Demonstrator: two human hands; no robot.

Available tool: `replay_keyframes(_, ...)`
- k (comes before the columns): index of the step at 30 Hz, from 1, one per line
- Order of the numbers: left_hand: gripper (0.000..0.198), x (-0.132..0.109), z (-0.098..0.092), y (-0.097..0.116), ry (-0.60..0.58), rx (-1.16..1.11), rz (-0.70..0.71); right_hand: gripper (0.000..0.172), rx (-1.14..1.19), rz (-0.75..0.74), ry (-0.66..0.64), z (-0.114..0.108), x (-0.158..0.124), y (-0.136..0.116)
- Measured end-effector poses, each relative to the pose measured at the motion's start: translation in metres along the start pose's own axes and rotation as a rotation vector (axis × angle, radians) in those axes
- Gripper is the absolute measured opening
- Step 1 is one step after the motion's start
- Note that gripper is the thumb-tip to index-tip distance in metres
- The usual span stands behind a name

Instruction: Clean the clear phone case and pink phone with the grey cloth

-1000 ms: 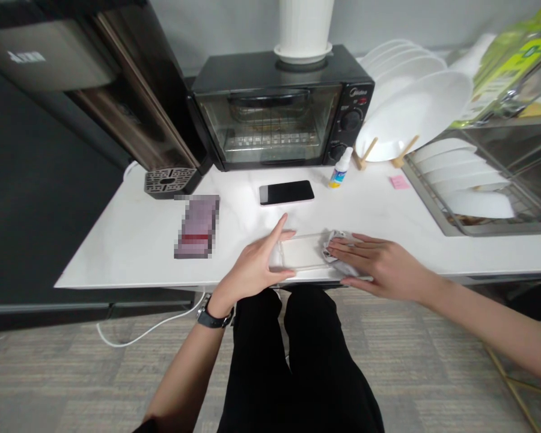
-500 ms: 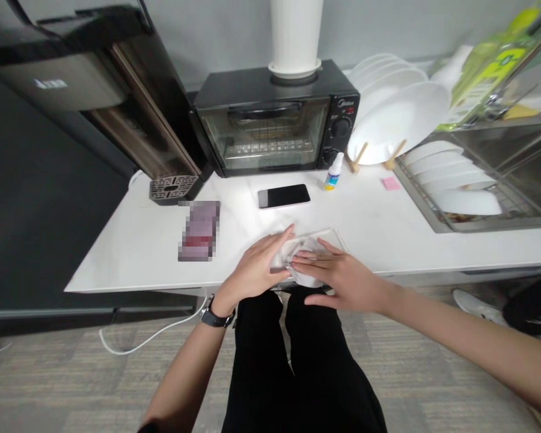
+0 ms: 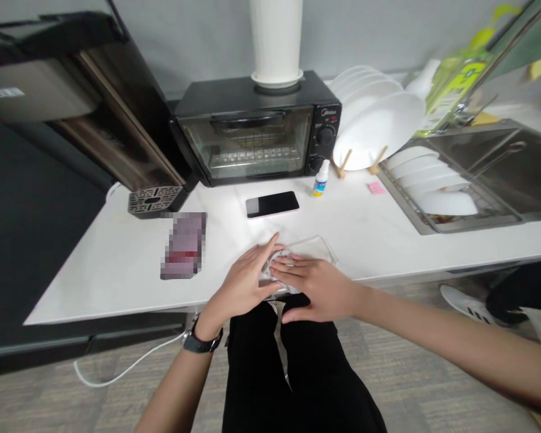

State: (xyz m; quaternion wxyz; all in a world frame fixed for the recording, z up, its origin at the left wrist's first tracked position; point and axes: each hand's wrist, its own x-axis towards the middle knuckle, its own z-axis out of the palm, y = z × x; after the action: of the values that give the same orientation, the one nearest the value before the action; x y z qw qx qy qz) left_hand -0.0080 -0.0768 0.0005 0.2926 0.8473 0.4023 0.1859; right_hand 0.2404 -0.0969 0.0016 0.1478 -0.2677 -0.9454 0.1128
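A clear phone case lies at the front edge of the white counter. My left hand clasps its left end, thumb on the near side and fingers on the far side. My right hand presses a crumpled white wipe against the left part of the case, its long fingers together over the wipe and its thumb apart. Most of the wipe is hidden under these fingers. Behind the case lies a phone with a dark screen, and a small spray bottle stands to its right.
A blurred-out purple object lies on the left of the counter, before a drinks machine. At the back is a toaster oven. White plates, a pink sponge-like piece and a sink are on the right.
My right hand and the wipe have slid left along the case, closer to my left hand, baring more of the right end. The whole view has shifted a little.
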Motion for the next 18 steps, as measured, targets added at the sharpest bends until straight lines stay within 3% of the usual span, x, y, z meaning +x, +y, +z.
replay_keyframes(5,0.103,-0.001,-0.003,0.003,-0.029,0.054,0.018,0.068,0.097,-0.007,-0.013,-0.029,-0.043,0.015)
replay_keyframes(9,0.1,0.002,-0.002,0.007,-0.065,0.048,-0.012,0.06,-0.057,0.066,-0.057,-0.049,-0.068,0.041)
replay_keyframes(13,0.099,0.006,0.003,0.007,-0.064,0.025,-0.018,0.078,-0.144,0.09,-0.004,-0.032,-0.045,0.037)
replay_keyframes(18,0.094,0.007,0.002,0.006,0.001,-0.009,-0.036,0.091,-0.011,0.023,0.07,0.006,0.004,0.013)
